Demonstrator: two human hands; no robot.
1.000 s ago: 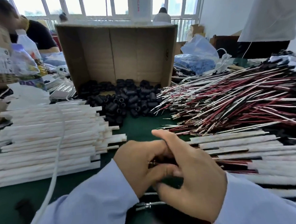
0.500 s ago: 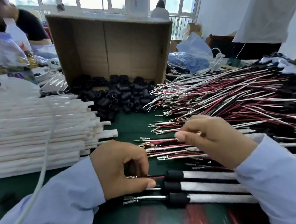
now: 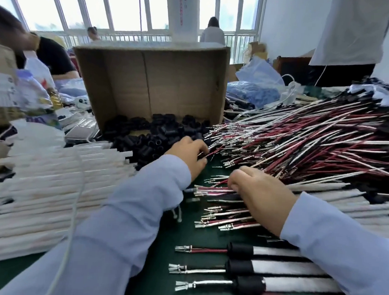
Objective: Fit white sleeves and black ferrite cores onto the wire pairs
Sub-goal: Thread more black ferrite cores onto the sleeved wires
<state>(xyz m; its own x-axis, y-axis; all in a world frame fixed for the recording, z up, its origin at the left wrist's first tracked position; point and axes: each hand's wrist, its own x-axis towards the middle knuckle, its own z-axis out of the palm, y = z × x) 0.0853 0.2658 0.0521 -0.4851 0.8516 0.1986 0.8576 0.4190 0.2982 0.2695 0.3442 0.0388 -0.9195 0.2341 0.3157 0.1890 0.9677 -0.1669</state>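
My left hand reaches to the edge of the heap of black ferrite cores. Its fingers curl round a small dark piece that looks like one core. My right hand lies on loose red-and-white wire pairs on the green table, fingers curled over and gripping them. A big pile of wire pairs fans out behind it. White sleeves are stacked at the left. Three finished pairs with a core and sleeve lie at the near edge.
An open cardboard box lies on its side behind the cores. A thin white cable drapes over the left sleeve stack. More white sleeves lie at the right. Bags and clutter fill the back; a person sits far left.
My left hand has left the finished pairs and moved forward to the core heap. My right hand has stayed on the loose wire pairs and now grips them.
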